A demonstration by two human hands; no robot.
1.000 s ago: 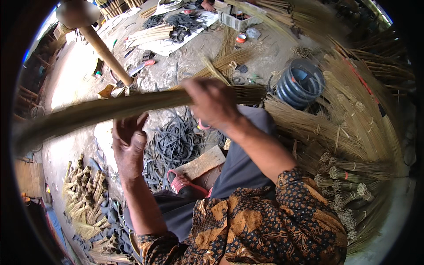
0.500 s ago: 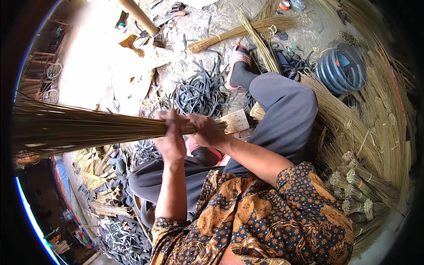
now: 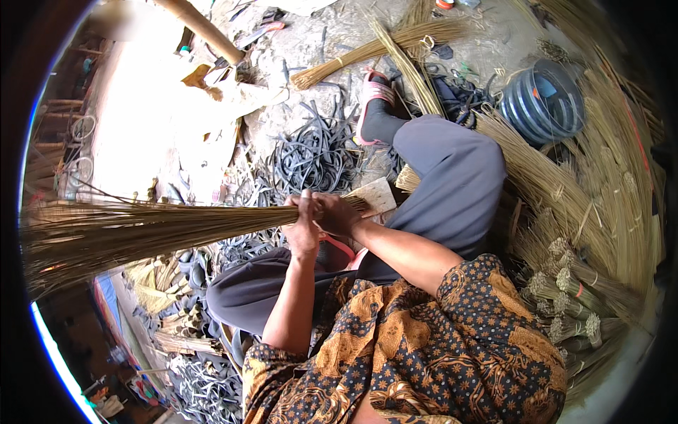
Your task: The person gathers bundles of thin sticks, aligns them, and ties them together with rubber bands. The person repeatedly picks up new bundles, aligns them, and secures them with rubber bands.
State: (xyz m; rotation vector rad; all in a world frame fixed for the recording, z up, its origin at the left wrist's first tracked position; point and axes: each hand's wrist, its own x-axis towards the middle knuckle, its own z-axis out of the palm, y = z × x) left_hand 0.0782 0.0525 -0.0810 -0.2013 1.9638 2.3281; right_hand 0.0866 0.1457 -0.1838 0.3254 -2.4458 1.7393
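A long bundle of thin brown sticks (image 3: 176,225) stretches from my hands toward the left rim, its loose ends fanning out there. My left hand (image 3: 302,230) is wrapped round the narrow end, thumb upward. Right beside it, my right hand (image 3: 337,214) is closed on the same end, and the short butt pokes out past its fingers. A pale flat block (image 3: 378,196) lies just beyond the right hand. The bundle passes above my bent left leg.
A heap of black rubber strips (image 3: 314,155) lies ahead on the floor. A tied stick bundle (image 3: 374,51) rests farther off. To the right stand a ribbed blue-grey bucket (image 3: 542,102) and large piles of sticks (image 3: 614,191). Tied bundles (image 3: 568,290) lie near my right side.
Both hands stay on the stick bundle. My left hand has slid toward the right hand, and the bundle's fanned end has spread and dropped slightly.
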